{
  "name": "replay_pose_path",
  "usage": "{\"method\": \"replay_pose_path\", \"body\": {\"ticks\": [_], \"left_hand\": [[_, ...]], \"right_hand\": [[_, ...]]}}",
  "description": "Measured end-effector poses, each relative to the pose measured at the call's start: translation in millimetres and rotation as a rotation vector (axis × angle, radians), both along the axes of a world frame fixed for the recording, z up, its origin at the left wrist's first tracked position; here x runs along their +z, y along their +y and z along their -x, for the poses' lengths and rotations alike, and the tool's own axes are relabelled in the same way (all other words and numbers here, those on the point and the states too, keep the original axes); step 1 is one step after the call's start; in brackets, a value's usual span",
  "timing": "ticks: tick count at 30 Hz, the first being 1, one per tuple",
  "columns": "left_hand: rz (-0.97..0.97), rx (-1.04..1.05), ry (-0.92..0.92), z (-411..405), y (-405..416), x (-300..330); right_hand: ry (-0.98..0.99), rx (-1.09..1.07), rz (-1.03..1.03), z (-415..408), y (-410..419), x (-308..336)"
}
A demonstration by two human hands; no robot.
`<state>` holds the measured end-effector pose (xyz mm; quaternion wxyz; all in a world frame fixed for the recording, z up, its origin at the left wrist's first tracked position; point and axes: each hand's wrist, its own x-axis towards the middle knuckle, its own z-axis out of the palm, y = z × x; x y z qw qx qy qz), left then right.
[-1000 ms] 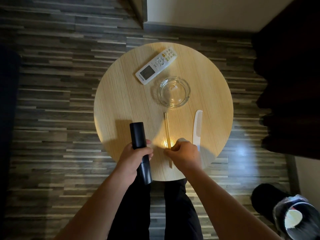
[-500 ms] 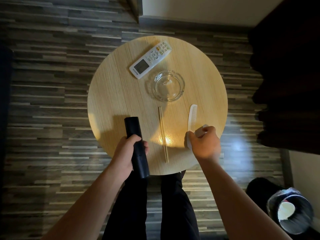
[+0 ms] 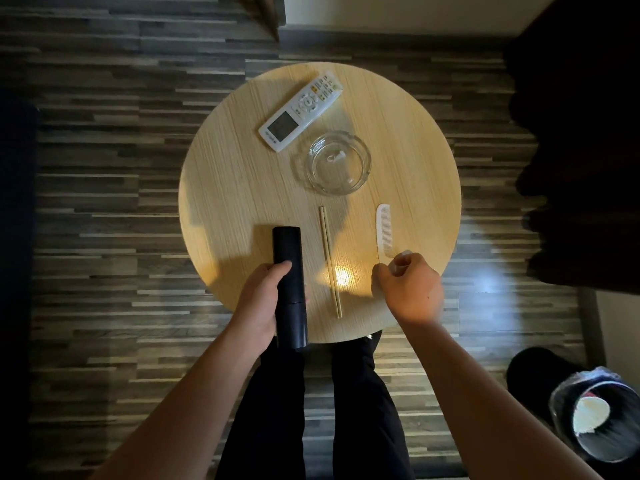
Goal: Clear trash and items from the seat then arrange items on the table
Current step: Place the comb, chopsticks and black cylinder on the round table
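A round wooden table (image 3: 225, 188) holds a white remote (image 3: 300, 110) at the back, a clear glass ashtray (image 3: 339, 163) in the middle, a pair of wooden chopsticks (image 3: 329, 259) and a white comb (image 3: 385, 232) at the front right. My left hand (image 3: 261, 299) is wrapped around a black cylinder (image 3: 288, 268) that lies along the table's front edge. My right hand (image 3: 408, 291) pinches the near end of the comb, which lies flat on the table.
A black bin (image 3: 599, 415) with a plastic liner and white trash stands on the floor at the lower right. A dark seat (image 3: 581, 150) fills the right side. Striped wood flooring surrounds the table; my legs are under its front edge.
My right hand left the chopsticks and moved right to the near end of the comb. My left hand has kept its hold on the black cylinder.
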<state>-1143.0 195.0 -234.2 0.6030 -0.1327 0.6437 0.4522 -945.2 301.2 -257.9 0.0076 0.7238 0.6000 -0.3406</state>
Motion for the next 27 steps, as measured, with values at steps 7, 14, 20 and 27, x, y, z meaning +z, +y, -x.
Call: {"method": "replay_pose_path", "body": {"ticks": [7, 14, 20, 27], "left_hand": [[0.026, -0.033, 0.057, 1.0, -1.0, 1.2], [0.091, 0.047, 0.018, -4.5, 1.9, 8.2], [-0.061, 0.044, 0.064, 8.0, -4.8, 11.5], [0.002, -0.173, 0.386, 14.4, -4.4, 0.6]], "right_hand": [[0.131, -0.041, 0.001, 0.3, -15.9, 19.3], [0.408, 0.493, 0.223, 69.1, -79.4, 44.7], [0.371, 0.404, 0.232, 86.6, -72.5, 48.6], [0.494, 0.410, 0.389, 86.2, -59.2, 41.4]]}}
